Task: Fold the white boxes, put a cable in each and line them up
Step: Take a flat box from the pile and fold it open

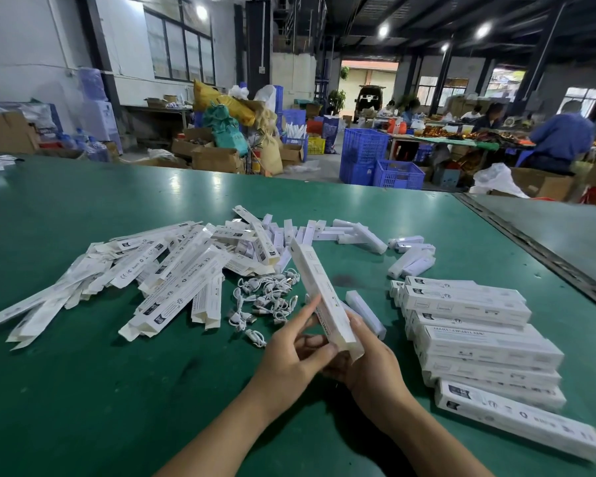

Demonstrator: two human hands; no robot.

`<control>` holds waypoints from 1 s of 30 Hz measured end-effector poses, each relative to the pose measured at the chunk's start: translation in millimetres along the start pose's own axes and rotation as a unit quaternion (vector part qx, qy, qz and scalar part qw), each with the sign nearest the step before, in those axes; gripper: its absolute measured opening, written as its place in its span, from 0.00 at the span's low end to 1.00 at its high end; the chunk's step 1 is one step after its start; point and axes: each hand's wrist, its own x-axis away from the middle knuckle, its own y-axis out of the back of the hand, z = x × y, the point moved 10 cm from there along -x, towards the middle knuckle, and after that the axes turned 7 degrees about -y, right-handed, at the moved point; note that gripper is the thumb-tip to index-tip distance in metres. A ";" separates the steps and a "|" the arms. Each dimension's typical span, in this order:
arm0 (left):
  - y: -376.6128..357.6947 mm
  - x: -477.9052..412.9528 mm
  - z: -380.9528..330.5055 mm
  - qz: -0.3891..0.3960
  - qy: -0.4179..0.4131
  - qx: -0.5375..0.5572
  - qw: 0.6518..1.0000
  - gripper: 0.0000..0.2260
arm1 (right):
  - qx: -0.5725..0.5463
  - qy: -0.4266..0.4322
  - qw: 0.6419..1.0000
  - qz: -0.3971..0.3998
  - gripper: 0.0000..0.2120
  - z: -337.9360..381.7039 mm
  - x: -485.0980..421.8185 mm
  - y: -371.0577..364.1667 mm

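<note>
Green table [83, 390], matte top w/ a dark seam strip on the rt. Left side: messy heap of flat box blanks [172, 273], overlapping at all angles. Center: small tangle of white cables [265, 297], thin and looped, partly hidden behind the box [319, 294]. Far side: scatter of short white bars [358, 232], w/ one more lying just beside the right hand [369, 363]. Rt side: finished boxes [479, 342] lined up side by side, some overlapping. Blue crates [363, 146] on the floor past the table edge. The box is up off the table at center, tilted, far end pointing away and up. It's long, slim, rectangular, white card w/ small print, and a flap sticks out at the near end. Left hand [296, 352] pinches that near end, index finger laid along the side. Right hand is curled around it from below.
</note>
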 end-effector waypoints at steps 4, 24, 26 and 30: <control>-4.8 0.6 1.5 0.035 -0.003 -0.031 0.999 0.32 | -0.020 -0.038 0.999 0.021 0.23 -5.7 -1.1 -2.8; 6.5 -2.5 -15.6 -0.035 -0.101 -0.099 0.989 0.22 | 0.229 0.196 0.946 -0.118 0.20 33.9 15.7 8.9; 8.6 -2.9 -14.7 -0.042 -0.103 -0.097 0.989 0.23 | 0.265 0.223 0.931 -0.116 0.22 40.0 21.5 4.8; 8.3 -3.6 -13.8 -0.042 -0.095 -0.100 0.990 0.21 | 0.319 0.244 0.906 -0.130 0.19 42.8 26.8 0.8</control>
